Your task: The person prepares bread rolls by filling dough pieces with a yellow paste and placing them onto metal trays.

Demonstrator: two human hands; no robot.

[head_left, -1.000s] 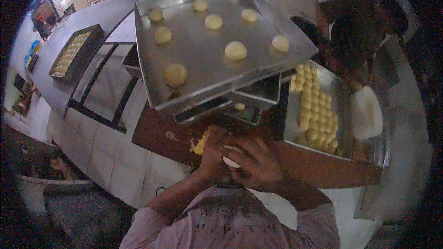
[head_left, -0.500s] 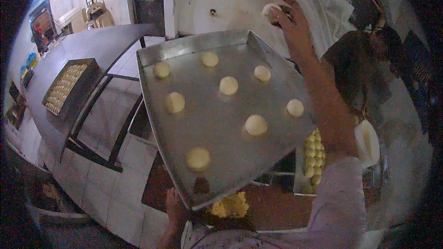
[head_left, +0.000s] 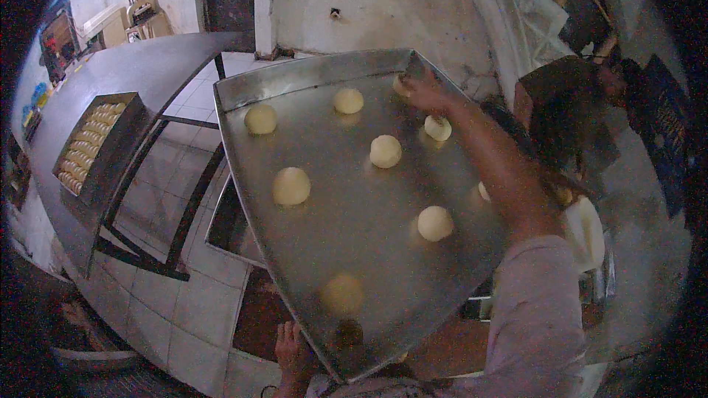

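Note:
A large metal baking tray is held up in front of me, tilted, with several pale round dough balls spaced apart on it. My left hand grips the tray at its near left edge, its fingertips showing beside the outer wall; the rest of the grip is hidden. My right hand reaches across the tray to the far right corner. Its fingers are closed round another dough ball low over the tray floor; whether the ball touches the metal I cannot tell. My right forearm partly covers a ball near the right wall.
On the left, a dark-topped table carries a smaller tray filled with rows of shaped dough pieces. Tiled floor shows below it. A co-worker bends over on the right, near a white container.
My right hand has come down from above the tray's far side to its far right corner with the dough ball. The tray has shifted and fills more of the lower view.

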